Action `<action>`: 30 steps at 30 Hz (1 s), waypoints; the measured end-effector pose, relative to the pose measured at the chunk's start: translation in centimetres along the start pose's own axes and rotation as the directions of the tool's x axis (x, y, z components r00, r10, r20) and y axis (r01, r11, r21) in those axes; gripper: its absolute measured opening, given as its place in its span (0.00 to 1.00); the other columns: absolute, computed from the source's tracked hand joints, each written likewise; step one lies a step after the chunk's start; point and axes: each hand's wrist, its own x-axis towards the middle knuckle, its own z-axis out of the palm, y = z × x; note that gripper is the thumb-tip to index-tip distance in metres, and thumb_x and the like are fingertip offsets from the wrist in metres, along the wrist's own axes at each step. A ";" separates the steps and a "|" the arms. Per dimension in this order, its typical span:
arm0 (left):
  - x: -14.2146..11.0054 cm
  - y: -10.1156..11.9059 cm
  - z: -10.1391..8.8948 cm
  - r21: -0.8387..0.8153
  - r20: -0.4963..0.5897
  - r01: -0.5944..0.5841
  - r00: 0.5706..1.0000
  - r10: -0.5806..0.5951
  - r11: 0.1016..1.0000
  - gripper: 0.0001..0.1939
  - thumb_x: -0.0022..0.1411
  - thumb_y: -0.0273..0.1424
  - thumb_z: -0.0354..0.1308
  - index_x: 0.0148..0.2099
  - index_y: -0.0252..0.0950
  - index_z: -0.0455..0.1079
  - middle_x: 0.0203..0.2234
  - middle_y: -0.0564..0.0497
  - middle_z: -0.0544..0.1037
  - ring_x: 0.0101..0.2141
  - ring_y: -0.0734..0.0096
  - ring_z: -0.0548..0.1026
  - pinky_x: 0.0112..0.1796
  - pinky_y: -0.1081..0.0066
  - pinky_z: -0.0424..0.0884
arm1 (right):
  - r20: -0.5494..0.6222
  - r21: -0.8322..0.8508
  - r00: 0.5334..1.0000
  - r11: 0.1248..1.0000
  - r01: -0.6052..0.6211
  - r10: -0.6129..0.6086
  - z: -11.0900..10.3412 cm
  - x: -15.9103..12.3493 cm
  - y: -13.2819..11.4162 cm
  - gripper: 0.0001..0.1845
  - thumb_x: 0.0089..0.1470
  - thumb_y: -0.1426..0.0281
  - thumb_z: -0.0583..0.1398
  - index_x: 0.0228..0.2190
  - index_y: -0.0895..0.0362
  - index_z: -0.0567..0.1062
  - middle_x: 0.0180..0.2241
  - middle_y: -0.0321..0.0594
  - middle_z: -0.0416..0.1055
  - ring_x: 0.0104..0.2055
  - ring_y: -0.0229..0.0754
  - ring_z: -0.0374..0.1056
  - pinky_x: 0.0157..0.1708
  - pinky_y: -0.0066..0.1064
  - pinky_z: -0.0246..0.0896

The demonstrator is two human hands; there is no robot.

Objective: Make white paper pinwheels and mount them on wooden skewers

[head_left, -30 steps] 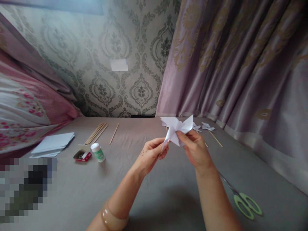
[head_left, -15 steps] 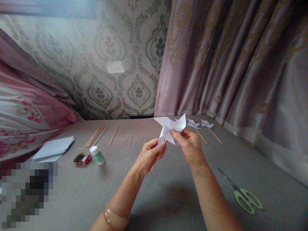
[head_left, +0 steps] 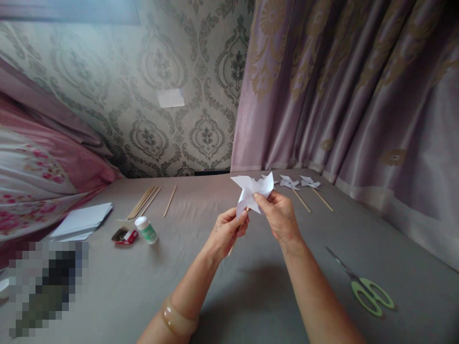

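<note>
A white paper pinwheel (head_left: 247, 187) is held up above the table in front of me. Its thin wooden stick (head_left: 232, 247) slants down out of my left hand (head_left: 229, 231), whose fingers are wrapped round it just below the paper. My right hand (head_left: 279, 212) pinches the pinwheel near its centre, thumb on the front and the other fingers behind. Whatever fastens the centre is hidden by the thumb. Behind the hands, more finished pinwheels (head_left: 289, 182) on sticks lie on the grey cloth, one of them partly covered by the held one.
Scissors with green handles (head_left: 371, 296) lie at the right. Toward the left are several wooden sticks (head_left: 144, 203), a lone stick (head_left: 169, 201), a white and green bottle (head_left: 147, 231), an opened red box (head_left: 125, 236) of small dark items, and a stack of white paper (head_left: 82, 220).
Both hands keep their grip on the pinwheel and its stick. The paper has turned or tipped slightly, and the view has shifted a little.
</note>
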 end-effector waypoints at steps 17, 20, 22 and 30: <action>0.6 -2.1 -1.5 -0.029 -0.049 0.077 0.996 -0.078 0.997 0.18 0.45 0.40 0.71 0.30 0.30 0.71 0.22 0.53 0.71 0.19 0.84 0.63 0.21 0.77 0.54 | -0.053 -0.150 0.998 0.988 -0.041 0.033 0.2 0.8 2.8 0.12 0.39 0.63 0.63 0.22 0.61 0.76 0.21 0.37 0.73 0.23 0.38 0.65 0.24 0.27 0.58; 0.5 -2.2 -1.7 -0.008 0.005 0.106 0.994 -0.106 0.994 0.19 0.47 0.39 0.70 0.37 0.31 0.73 0.26 0.51 0.75 0.23 0.78 0.70 0.26 0.76 0.62 | -0.079 -0.124 0.994 0.989 -0.083 0.073 -0.1 1.1 2.6 0.11 0.38 0.64 0.63 0.22 0.60 0.76 0.20 0.36 0.73 0.23 0.38 0.65 0.23 0.27 0.57; 0.4 -2.3 -1.8 0.030 0.039 0.154 0.987 -0.155 0.988 0.22 0.48 0.39 0.70 0.42 0.31 0.72 0.29 0.48 0.77 0.26 0.73 0.75 0.31 0.73 0.66 | -0.109 -0.093 0.991 0.992 -0.088 0.078 -0.7 1.5 2.2 0.11 0.37 0.64 0.64 0.22 0.60 0.76 0.20 0.36 0.73 0.23 0.38 0.66 0.23 0.27 0.57; -0.3 -3.6 -2.0 0.236 0.141 0.127 0.976 -0.163 0.963 0.23 0.54 0.41 0.64 0.46 0.28 0.73 0.28 0.46 0.77 0.25 0.74 0.73 0.27 0.74 0.65 | -0.155 0.030 0.988 1.000 -0.002 0.007 -3.5 2.8 0.7 0.15 0.34 0.62 0.66 0.24 0.59 0.77 0.23 0.38 0.76 0.25 0.39 0.68 0.27 0.29 0.60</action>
